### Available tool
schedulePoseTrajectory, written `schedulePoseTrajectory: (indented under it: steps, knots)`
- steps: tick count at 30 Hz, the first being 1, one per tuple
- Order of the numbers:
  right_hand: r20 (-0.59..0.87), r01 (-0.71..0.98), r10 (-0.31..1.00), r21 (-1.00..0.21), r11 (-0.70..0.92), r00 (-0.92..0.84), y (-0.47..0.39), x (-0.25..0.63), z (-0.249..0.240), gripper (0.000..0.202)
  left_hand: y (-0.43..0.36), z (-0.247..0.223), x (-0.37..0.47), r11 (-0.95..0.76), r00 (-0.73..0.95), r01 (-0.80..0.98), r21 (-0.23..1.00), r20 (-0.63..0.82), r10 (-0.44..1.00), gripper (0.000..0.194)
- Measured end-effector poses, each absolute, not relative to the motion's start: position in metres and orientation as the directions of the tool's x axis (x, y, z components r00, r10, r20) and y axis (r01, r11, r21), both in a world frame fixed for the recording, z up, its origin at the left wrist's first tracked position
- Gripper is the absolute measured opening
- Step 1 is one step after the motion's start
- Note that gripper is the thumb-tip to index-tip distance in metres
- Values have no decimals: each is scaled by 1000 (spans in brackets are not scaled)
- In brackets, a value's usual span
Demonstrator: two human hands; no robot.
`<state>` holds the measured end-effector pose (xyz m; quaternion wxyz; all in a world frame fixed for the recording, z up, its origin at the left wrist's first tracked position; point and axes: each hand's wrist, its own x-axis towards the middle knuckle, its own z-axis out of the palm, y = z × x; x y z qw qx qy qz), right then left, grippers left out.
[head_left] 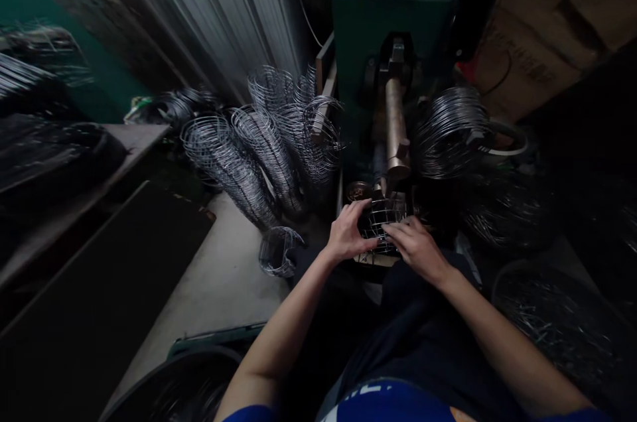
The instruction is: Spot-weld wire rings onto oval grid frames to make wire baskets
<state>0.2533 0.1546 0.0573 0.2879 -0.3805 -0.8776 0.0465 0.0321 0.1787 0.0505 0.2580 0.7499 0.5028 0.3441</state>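
Note:
Between my hands, right under the tip of a machine's metal arm (397, 123), is a small round wire basket frame (385, 213) of thin crossed wires. My left hand (348, 233) grips its left side, thumb and fingers curved around the rim. On the right side my right hand (415, 246) presses its fingers against the wires. The lower part of the frame is dark and partly hidden by my hands. A small dish (358, 191) of copper-coloured bits sits just beyond my left fingers.
Tall stacks of nested wire frames (233, 170) lean left of the machine (353, 24), with a single wire frame (279, 251) below them. Coiled wire rings (450, 133) hang at its right. Cardboard boxes (537, 44) stand behind. A dark tub (562, 322) of wire pieces is lower right.

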Motion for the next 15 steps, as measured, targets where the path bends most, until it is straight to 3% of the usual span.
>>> schedulePoseTrajectory:
  steps: [3, 8, 15]
  knots:
    - [480, 654, 664, -220, 724, -574, 148, 257, 52, 41, 178, 52, 35, -364, 264, 593, 718, 254, 930, 87]
    - [519, 611, 662, -297, 733, -541, 152, 263, 50, 42, 184, 50, 39, -375, 274, 565, 735, 261, 925, 89]
    - [537, 602, 651, -296, 741, -537, 171, 266, 52, 38, 200, 50, 40, -373, 252, 511, 774, 280, 926, 88]
